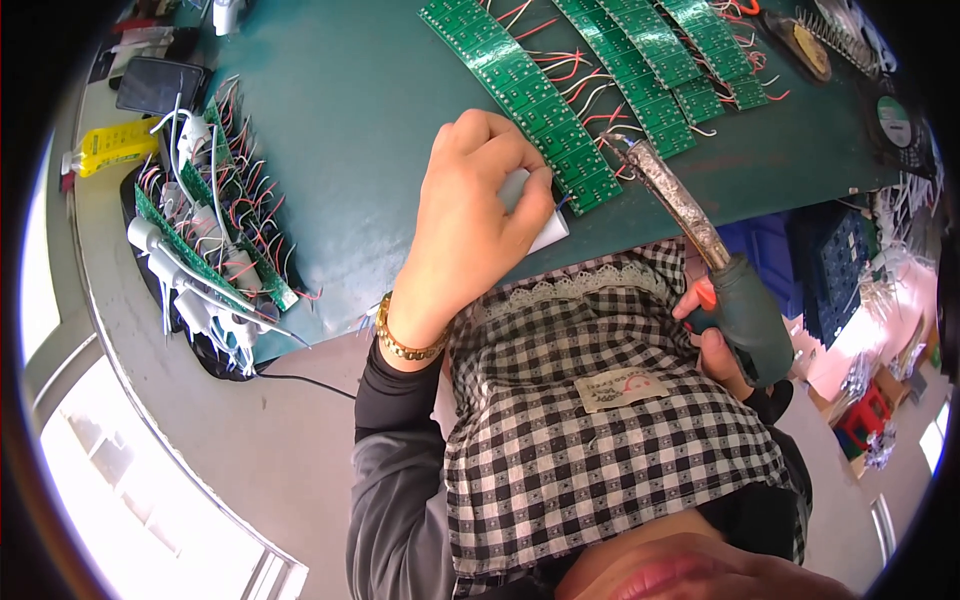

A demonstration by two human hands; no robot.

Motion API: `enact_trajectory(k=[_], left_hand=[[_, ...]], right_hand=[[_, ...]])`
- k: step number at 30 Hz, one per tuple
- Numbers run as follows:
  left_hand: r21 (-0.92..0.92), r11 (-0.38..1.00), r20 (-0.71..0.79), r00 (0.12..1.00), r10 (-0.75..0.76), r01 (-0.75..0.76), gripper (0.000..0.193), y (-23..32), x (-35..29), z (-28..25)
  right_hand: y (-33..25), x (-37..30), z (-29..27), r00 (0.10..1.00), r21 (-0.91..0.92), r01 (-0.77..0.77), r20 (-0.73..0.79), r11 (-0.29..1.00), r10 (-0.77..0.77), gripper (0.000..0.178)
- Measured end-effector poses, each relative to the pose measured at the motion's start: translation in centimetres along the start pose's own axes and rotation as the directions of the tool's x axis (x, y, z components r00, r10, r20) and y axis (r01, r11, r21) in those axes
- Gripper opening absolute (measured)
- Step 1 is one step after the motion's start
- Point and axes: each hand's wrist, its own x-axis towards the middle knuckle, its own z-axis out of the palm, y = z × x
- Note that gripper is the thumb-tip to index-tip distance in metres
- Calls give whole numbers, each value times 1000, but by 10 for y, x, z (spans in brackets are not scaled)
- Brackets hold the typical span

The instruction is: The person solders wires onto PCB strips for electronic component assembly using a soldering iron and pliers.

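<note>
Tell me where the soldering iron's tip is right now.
In the head view, the soldering iron is in the right hand, right of centre; its tip meets the wired end of the nearest green board strip, beside the left hand.

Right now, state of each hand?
Left hand: closed on a small white part at the end of a green circuit-board strip.
Right hand: closed on the soldering iron handle.

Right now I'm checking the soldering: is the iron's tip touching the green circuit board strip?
Cannot tell. In the head view the soldering iron, held in the right hand, ends among wires beside the green board strip; contact isn't plain.
</note>
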Motion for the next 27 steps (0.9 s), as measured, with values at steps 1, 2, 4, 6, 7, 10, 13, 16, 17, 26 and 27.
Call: enact_trajectory(k=[1,2,4,6,7,10,13,16,17,26,27], left_hand=[[0,1000,0,1000,-8,8,6,1,0,0],[-1,1000,-2,1000,-4,4,6,2,1,0],[59,998,1,1000,29,-29,6,2,1,1],[66,998,-4,1000,1,-1,7,4,0,2],[72,997,-7,1000,-28,28,8,4,1,3],[56,998,-24,999,-38,39,9,2,0,3],[-4,996,-48,995,-84,84,12,2,1,5],[28,996,-82,994,-77,79,12,2,0,7],[34,996,-81,994,-79,82,12,2,-1,7],[31,998,-115,992,-50,54,11,4,0,11],[39,998,-128,991,-40,46,10,4,-2,12]], right_hand=[[0,-2,3,999,18,-23,-33,1000,24,21],[1,-3,5,997,37,-46,-65,998,48,17],[8,-4,0,999,-32,-16,-34,999,15,38],[15,-7,0,1000,-102,16,-2,995,-16,59],[17,-9,1,999,-8,-23,-29,1000,23,60],[22,-11,7,997,104,-29,-74,994,37,59],[33,-18,7,994,154,-22,-99,988,37,56],[30,-14,5,930,354,-305,-88,884,356,51],[29,-12,6,790,499,-520,-29,693,613,47],[35,-15,2,1000,285,-28,14,958,25,47],[34,-15,3,1000,287,-30,15,958,26,47]])
